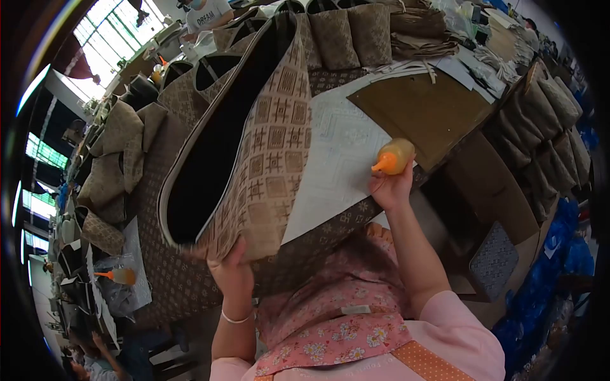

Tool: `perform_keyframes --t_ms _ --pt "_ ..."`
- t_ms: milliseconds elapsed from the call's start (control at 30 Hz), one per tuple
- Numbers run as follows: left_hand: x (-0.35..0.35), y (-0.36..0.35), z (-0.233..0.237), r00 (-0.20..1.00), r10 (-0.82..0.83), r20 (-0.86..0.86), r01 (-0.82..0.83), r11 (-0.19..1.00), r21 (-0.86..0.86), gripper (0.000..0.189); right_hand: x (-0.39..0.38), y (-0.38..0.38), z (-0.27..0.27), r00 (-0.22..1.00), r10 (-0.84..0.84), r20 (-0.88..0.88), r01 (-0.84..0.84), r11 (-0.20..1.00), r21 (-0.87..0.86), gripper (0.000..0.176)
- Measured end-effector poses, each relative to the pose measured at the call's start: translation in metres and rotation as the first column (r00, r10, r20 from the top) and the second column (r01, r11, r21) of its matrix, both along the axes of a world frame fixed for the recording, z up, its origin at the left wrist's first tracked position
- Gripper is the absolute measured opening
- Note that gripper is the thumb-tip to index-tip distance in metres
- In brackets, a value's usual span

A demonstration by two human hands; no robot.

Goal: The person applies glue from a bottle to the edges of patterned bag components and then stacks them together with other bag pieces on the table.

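My left hand (pixel 232 270) grips the lower end of a large brown fabric piece (pixel 279 127) with a printed pattern of squares and grids. It stands tilted upward, its long opening showing a black inside and a pale-edged rim. In my right hand (pixel 392 189) is a squeeze bottle (pixel 397 154) with yellowish contents, its orange nozzle pointing left. The bottle is above the white sheet (pixel 343 152) on the table, apart from the fabric piece. My left fingers are partly hidden behind the fabric.
A brown board (pixel 426 111) lies on the sheet's far right. Folded fabric pieces (pixel 121 140) pile up at left, others (pixel 540 127) at right. Another squeeze bottle (pixel 121 276) rests on plastic at lower left. Across the table is a person (pixel 206 16). Blue plastic bags (pixel 540 298) sit at right.
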State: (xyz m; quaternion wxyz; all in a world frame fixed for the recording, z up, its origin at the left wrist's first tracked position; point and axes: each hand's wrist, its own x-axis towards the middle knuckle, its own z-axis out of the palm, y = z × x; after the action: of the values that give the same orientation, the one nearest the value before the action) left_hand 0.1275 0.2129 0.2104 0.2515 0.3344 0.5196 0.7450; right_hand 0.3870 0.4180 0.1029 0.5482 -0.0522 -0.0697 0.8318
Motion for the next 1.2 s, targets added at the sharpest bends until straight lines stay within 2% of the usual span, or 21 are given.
perform_keyframes --t_ms 67,133,200,267,333,400,467,533,600,667,700,733,767,833,867,900,933,967,1000,1067,1200 --pt "0.031 0.060 0.014 0.964 -0.103 0.245 0.069 0.987 0.144 0.036 0.001 0.002 0.002 1.000 -0.006 0.003 0.006 0.999 0.040 0.061" --pt "0.046 0.121 0.011 0.988 -0.072 0.134 0.061 0.995 0.084 0.037 0.002 0.006 0.000 0.997 0.037 -0.065 -0.038 0.999 -0.014 0.061" --pt "0.046 0.173 -0.008 0.959 -0.282 0.031 0.284 0.950 -0.133 0.036 0.000 0.006 0.001 0.999 0.017 -0.031 -0.018 1.000 -0.024 0.062" --pt "0.069 0.161 0.015 0.883 -0.467 0.055 0.453 0.816 -0.358 0.039 0.002 0.004 -0.002 1.000 0.004 0.003 -0.004 1.000 -0.025 0.062" --pt "0.067 0.141 0.006 0.673 -0.718 0.180 0.704 0.546 -0.455 0.037 0.006 0.003 -0.011 0.999 0.004 -0.054 -0.001 0.999 0.050 0.062" --pt "0.046 0.105 -0.017 0.392 -0.909 0.145 0.849 0.296 -0.438 0.033 0.006 0.003 -0.011 0.997 0.023 -0.076 -0.015 0.995 0.103 0.062" --pt "0.015 0.056 -0.040 0.167 -0.975 0.143 0.960 0.128 -0.249 0.032 0.006 0.001 -0.001 0.998 0.035 -0.053 -0.033 0.999 0.029 0.060" --pt "-0.027 -0.003 -0.052 0.193 -0.959 0.206 0.960 0.142 -0.240 0.031 0.005 0.002 0.004 0.996 0.081 -0.033 -0.076 0.991 0.113 0.058" --pt "-0.071 -0.078 -0.064 0.367 -0.803 0.470 0.925 0.259 -0.280 0.030 0.007 0.008 -0.001 0.991 0.135 -0.026 -0.130 0.981 0.142 0.058" --pt "-0.109 -0.164 -0.100 0.541 -0.619 0.569 0.833 0.488 -0.260 0.029 0.010 0.012 -0.003 0.984 0.178 -0.018 -0.172 0.970 0.175 0.058" --pt "-0.118 -0.207 -0.120 0.616 -0.404 0.677 0.725 0.628 -0.285 0.025 0.011 0.014 -0.004 0.990 0.144 0.004 -0.142 0.974 0.175 0.058" --pt "-0.120 -0.248 -0.144 0.625 -0.167 0.763 0.594 0.736 -0.325 0.021 0.008 0.014 -0.004 0.993 0.111 0.029 -0.114 0.977 0.178 0.058" --pt "-0.114 -0.283 -0.169 0.620 -0.147 0.770 0.566 0.765 -0.309 0.021 0.002 0.011 -0.002 0.987 0.154 0.045 -0.160 0.969 0.186 0.058" --pt "-0.083 -0.349 -0.233 0.380 0.313 0.870 0.186 0.896 -0.404 0.031 -0.009 0.008 0.007 0.988 0.152 0.037 -0.157 0.959 0.234 0.060" --pt "-0.074 -0.409 -0.325 0.341 0.325 0.882 0.158 0.905 -0.395 0.031 -0.019 0.007 0.011 0.979 0.195 0.067 -0.205 0.950 0.234 0.060" --pt "-0.046 -0.464 -0.408 0.038 -0.187 0.982 0.336 0.927 0.164 0.031 -0.032 0.004 0.013 0.967 0.253 0.036 -0.253 0.932 0.259 0.060" --pt "0.004 -0.471 -0.430 0.250 0.275 0.928 0.480 0.797 -0.365 0.028 -0.043 -0.003 0.013 0.952 0.305 0.000 -0.293 0.914 0.280 0.061" --pt "0.037 -0.470 -0.442 0.500 0.596 0.628 0.494 0.399 -0.773 0.026 -0.056 -0.008 0.015 0.944 0.328 0.017 -0.320 0.908 0.270 0.061" --pt "0.046 -0.469 -0.437 0.482 0.606 0.634 0.497 0.407 -0.766 0.026 -0.071 -0.012 0.019 0.914 0.406 -0.008 -0.392 0.887 0.244 0.061" --pt "0.084 -0.463 -0.437 0.633 0.583 0.510 0.363 0.358 -0.860 0.024 -0.100 -0.025 0.032 0.878 0.477 -0.027 -0.460 0.860 0.220 0.061" --pt "0.086 -0.455 -0.430 0.849 0.503 0.162 0.016 0.282 -0.959 0.022 -0.140 -0.035 0.038 0.858 0.468 -0.213 -0.497 0.861 -0.111 0.051"
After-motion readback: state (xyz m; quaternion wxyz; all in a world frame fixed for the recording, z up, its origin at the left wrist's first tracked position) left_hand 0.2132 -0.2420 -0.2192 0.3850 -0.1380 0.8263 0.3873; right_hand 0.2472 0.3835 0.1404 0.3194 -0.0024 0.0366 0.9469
